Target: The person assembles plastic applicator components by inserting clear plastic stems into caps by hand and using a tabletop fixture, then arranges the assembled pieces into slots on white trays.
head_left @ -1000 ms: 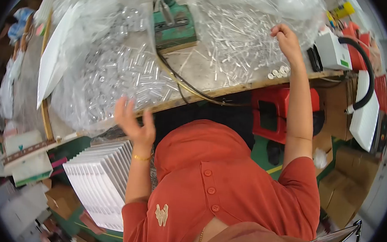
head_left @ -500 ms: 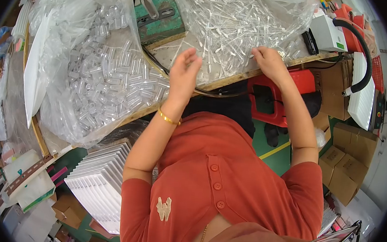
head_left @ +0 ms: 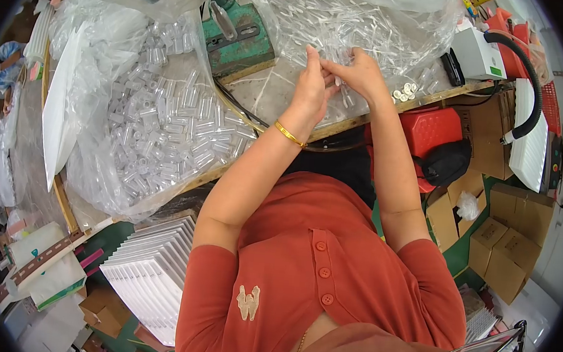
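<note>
My left hand (head_left: 311,91) and my right hand (head_left: 363,75) meet over the front part of the bench, fingertips touching or nearly so. The fingers of both are drawn together around something small that I cannot make out. Just below my right fingers a clear, narrow piece (head_left: 348,99) shows. Behind the hands lies a spread of thin white-tipped sticks (head_left: 379,25) on clear plastic film. Left of them, a heap of clear short tubes (head_left: 166,124) covers the bench. Several small round white pieces (head_left: 405,92) lie right of my right hand.
A green metal fixture (head_left: 239,40) stands between tubes and sticks. The wooden bench edge (head_left: 426,98) runs in front, with a red stool (head_left: 430,131) under it. A white box (head_left: 479,54) with a black hose is at right, white stacked trays (head_left: 148,275) at lower left.
My left hand has moved right and up from the bench's front left, past the green fixture. My right hand has come left from the sticks, and the two hands have met.
</note>
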The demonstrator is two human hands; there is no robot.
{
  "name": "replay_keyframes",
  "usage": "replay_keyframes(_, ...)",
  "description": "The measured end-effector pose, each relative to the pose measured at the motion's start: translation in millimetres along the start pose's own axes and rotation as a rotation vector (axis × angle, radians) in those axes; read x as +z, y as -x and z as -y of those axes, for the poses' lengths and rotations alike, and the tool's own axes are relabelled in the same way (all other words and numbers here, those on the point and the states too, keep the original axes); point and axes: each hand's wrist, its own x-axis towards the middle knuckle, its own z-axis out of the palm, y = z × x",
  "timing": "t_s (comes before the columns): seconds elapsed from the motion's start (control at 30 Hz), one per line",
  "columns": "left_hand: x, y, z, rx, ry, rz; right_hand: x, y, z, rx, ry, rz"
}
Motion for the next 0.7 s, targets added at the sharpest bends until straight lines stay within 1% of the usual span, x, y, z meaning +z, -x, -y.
replay_keyframes(0.03, 2.5, 0.7, -1.3, -0.007, 0.056, 0.013, -3.8, -0.3, 2.7, -0.003, -0.002, -0.006)
replay_keyframes(0.1, 8.0, 6.8, -9.7, 0.039, 0.03, 0.047, -14.2, -1.1, 9.1, 0.106, -0.477, 0.161)
replay_keyframes(0.13, 10.2, 9.8, -15.2, 0.079, 0.008, 0.077, -14.9, -8.1, 4.2, 0.101, -0.48, 0.153)
replay_keyframes(0.17, 9.0, 10.5, -21.1, 0.084, 0.004, 0.084, -15.1, -18.8, -6.1, 0.082, -0.638, 0.243)
replay_keyframes(0.2, 6.4, 10.6, -29.1, 0.115, -0.138, 0.107, -19.9, -24.6, -6.8, 0.059, -0.794, 0.336)
replay_keyframes(0.23, 7.0, 7.6, -37.4, 0.153, -0.281, 0.132, -25.7, -30.0, -6.7, 0.027, -0.775, 0.332)
replay_keyframes(0.27, 8.9, 1.3, -42.5, 0.17, -0.285, 0.147, -29.7, -35.5, -4.6, 0.008, -0.772, 0.318)
replay_keyframes(0.33, 10.9, -12.1, -48.2, 0.349, -0.493, 0.01, -35.1, -42.8, 4.8, 0.036, -0.674, 0.183)
replay_keyframes(0.37, 12.8, -19.1, -51.2, 0.366, -0.494, 0.015, -32.2, -50.5, 3.1, 0.053, -0.752, 0.182)
replay_keyframes(0.4, 16.2, -26.2, -55.5, 0.402, -0.548, -0.016, -26.9, -55.2, 0.3, 0.035, -0.752, 0.18)
replay_keyframes(0.47, 25.8, -42.9, -66.1, 0.456, -0.6, -0.055, -19.0, -63.7, -0.1, -0.106, -0.993, 0.049)
replay_keyframes(0.5, 32.1, -50.1, -69.9, 0.491, -0.711, -0.028, -19.6, -63.5, 6.4, -0.117, -0.996, 0.053)
replay_keyframes(0.53, 36.8, -54.8, -71.2, 0.521, -0.821, -0.001, -19.4, -61.9, 13.0, -0.178, -1.037, 0.038)
replay_keyframes(0.57, 41.3, -58.6, -71.8, 0.529, -0.823, -0.003, -19.7, -62.4, 19.0, -0.24, -1.076, 0.022)
replay_keyframes(0.6, 48.2, -60.8, -74.4, 0.552, -0.794, 0.121, -16.2, -66.1, 20.0, -0.249, -1.077, 0.021)
replay_keyframes(0.63, 53.6, -62.6, -76.4, 0.57, -0.765, 0.247, -8.7, -70.1, 17.6, -0.363, -0.969, -0.131)
replay_keyframes(0.67, 56.1, -65.5, -75.7, 0.574, -0.769, 0.249, -2.8, -73.6, 16.4, -0.469, -0.855, -0.283)
replay_keyframes(0.7, 55.6, -70.0, -71.5, 0.653, -0.736, 0.251, 0.5, -75.1, 17.6, -0.498, -0.909, -0.3)
